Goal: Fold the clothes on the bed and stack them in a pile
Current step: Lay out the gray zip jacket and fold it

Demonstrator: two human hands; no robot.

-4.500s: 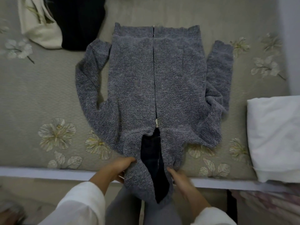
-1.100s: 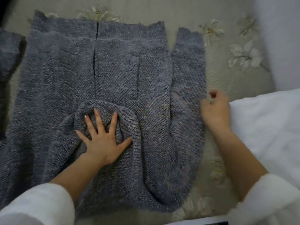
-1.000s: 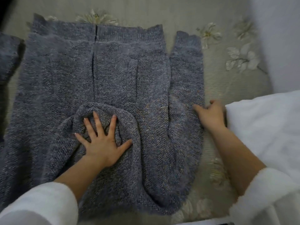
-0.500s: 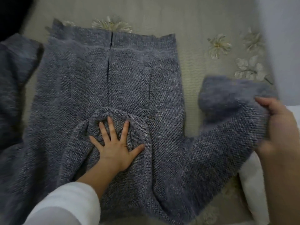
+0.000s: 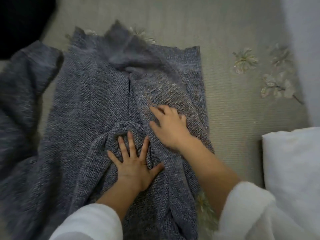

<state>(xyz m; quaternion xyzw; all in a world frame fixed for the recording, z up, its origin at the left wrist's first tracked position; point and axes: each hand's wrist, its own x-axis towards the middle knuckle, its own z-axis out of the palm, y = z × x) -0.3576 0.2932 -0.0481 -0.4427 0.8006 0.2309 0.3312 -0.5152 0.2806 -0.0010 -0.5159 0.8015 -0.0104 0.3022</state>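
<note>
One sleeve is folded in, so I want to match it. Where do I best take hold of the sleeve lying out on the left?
Probably at the cuff, its far end beside the black cloth, coming from the outer left. The sleeve lies loose on the bed, apart from the body of the jacket, so lifting the cuff should swing its whole length across.

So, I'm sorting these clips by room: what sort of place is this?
Probably a bedroom, seen from the edge of a bed. A grey knit jacket lies on a flower-patterned bedspread, and a white pillow or folded bedding sits at the right. The left hand and right hand rest on the jacket.
</note>
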